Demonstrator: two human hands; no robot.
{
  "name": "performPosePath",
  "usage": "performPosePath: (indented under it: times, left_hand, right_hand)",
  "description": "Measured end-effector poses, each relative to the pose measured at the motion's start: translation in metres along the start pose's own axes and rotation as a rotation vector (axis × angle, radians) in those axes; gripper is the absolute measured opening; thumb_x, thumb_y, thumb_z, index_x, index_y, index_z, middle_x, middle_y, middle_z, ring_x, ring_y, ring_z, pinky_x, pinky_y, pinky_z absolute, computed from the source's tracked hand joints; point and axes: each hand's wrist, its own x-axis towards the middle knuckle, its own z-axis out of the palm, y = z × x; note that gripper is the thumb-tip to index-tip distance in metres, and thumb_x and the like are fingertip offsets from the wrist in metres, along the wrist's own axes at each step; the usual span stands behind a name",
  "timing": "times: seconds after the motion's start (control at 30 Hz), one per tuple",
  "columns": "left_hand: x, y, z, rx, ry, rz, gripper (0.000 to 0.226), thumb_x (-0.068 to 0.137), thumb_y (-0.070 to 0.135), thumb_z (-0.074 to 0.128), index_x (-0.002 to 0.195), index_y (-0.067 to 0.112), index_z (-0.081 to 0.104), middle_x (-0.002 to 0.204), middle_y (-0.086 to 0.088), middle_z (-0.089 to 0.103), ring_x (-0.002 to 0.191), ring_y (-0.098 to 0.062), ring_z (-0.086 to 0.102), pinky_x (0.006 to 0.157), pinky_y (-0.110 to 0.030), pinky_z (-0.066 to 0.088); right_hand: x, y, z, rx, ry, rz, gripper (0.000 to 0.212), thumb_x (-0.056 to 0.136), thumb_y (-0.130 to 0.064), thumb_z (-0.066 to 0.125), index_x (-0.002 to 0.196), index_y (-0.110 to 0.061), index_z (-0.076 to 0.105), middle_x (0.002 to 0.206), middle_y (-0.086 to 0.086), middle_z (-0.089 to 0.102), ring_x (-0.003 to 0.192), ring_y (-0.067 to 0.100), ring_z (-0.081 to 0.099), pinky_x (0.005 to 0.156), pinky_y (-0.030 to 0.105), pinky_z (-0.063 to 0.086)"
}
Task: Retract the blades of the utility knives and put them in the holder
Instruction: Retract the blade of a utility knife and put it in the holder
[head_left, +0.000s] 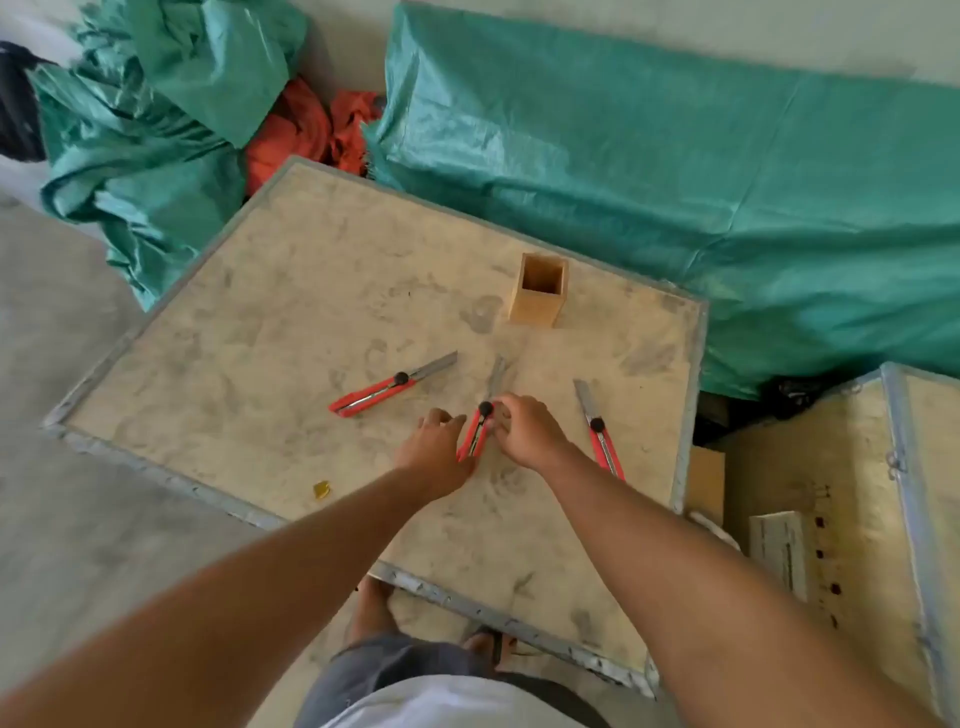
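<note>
Nothing is done yet: the holder (538, 291) stands empty; all three knives lie on the surface (291, 312) with blades out; left hand (435, 453) and right hand (524, 428) pinch the middle knife (482, 427).

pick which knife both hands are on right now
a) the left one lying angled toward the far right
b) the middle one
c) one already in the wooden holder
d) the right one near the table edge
b: the left hand and the right hand both close around the middle knife, while the left knife and the right knife lie untouched and the wooden holder stands empty.
</note>
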Motion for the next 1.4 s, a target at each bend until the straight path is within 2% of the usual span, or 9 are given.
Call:
performPosePath:
  times: [0.17,0.3,0.5,0.6,0.7,0.8,1.07,1.3,1.4]
  left_hand:
    - [0.009,-0.011,0.019,0.011,-0.036,-0.085,0.070,0.074,0.053,0.072,0.132,0.020,0.050,0.131,-0.008,0.046,0.118,-0.028,0.051,0.085,-0.039,0.053]
    - [0.011,-0.018,0.036,0.004,-0.052,-0.063,0.061,0.073,0.048,0.076,0.125,0.028,0.054,0.123,-0.005,0.047,0.113,-0.025,0.051,0.080,-0.039,0.055]
    - [0.004,-0.024,0.050,0.046,0.038,0.003,0.059,0.083,0.042,0.068,0.138,0.034,0.048,0.126,-0.005,0.051,0.113,-0.027,0.054,0.085,-0.038,0.052]
    - [0.000,-0.027,0.050,-0.035,0.012,0.021,0.064,0.084,0.039,0.068,0.143,0.032,0.043,0.123,-0.003,0.055,0.109,-0.026,0.058,0.084,-0.036,0.051]
    - [-0.011,-0.022,0.039,-0.287,-0.043,0.002,0.064,0.085,0.029,0.072,0.143,0.027,0.047,0.109,-0.003,0.063,0.091,-0.021,0.063,0.076,-0.029,0.050]
    - [-0.032,-0.016,0.021,-0.462,-0.019,0.035,0.064,0.081,0.027,0.078,0.140,0.026,0.052,0.101,0.001,0.065,0.076,-0.011,0.059,0.072,-0.022,0.047]
    - [-0.091,0.012,-0.011,-0.758,-0.013,0.068,0.055,0.077,0.010,0.081,0.128,0.023,0.064,0.105,0.013,0.071,0.084,-0.003,0.068,0.082,-0.014,0.052]
    - [-0.105,0.041,-0.017,-0.975,0.058,0.041,0.053,0.074,-0.003,0.081,0.120,0.021,0.069,0.098,-0.002,0.079,0.088,-0.013,0.075,0.081,-0.020,0.057]
    - [-0.101,0.047,-0.023,-0.984,0.067,0.066,0.052,0.075,-0.005,0.079,0.122,0.014,0.069,0.099,-0.006,0.079,0.091,-0.018,0.075,0.078,-0.016,0.057]
  right_hand:
    - [0.008,-0.007,0.016,0.064,-0.005,0.102,0.055,0.099,-0.031,0.058,0.150,-0.014,0.045,0.132,0.019,0.062,0.122,0.036,0.061,0.101,0.043,0.052]
    - [0.013,-0.011,0.025,0.153,0.003,0.181,0.053,0.098,-0.032,0.061,0.148,-0.016,0.050,0.134,0.018,0.058,0.124,0.033,0.060,0.107,0.038,0.049]
    - [0.015,-0.008,0.030,0.371,0.124,0.304,0.028,0.099,-0.016,0.063,0.127,-0.012,0.064,0.123,0.009,0.071,0.114,0.025,0.066,0.086,0.022,0.043]
    - [0.010,-0.006,0.030,0.513,0.178,0.368,0.022,0.099,-0.017,0.063,0.121,-0.014,0.067,0.120,0.008,0.070,0.098,0.021,0.066,0.084,0.027,0.052]
    - [-0.002,-0.003,0.025,0.696,0.183,0.396,0.021,0.097,-0.019,0.067,0.118,-0.017,0.069,0.117,0.012,0.071,0.094,0.025,0.074,0.078,0.040,0.066]
    - [-0.023,0.000,0.008,0.842,0.169,0.346,0.023,0.095,-0.014,0.070,0.118,-0.017,0.070,0.107,0.013,0.075,0.088,0.024,0.078,0.070,0.035,0.067]
    - [-0.079,-0.010,-0.052,0.971,0.112,0.108,0.024,0.092,-0.008,0.074,0.116,-0.007,0.073,0.097,0.010,0.078,0.080,0.022,0.080,0.071,0.038,0.067]
    - [-0.112,-0.004,-0.082,0.703,-0.006,-0.042,0.018,0.094,-0.016,0.072,0.111,-0.014,0.078,0.113,0.002,0.078,0.092,0.022,0.078,0.074,0.042,0.067]
    - [-0.117,-0.003,-0.089,0.543,-0.008,-0.124,0.016,0.091,-0.020,0.076,0.106,-0.021,0.081,0.121,-0.006,0.070,0.102,0.014,0.072,0.084,0.021,0.059]
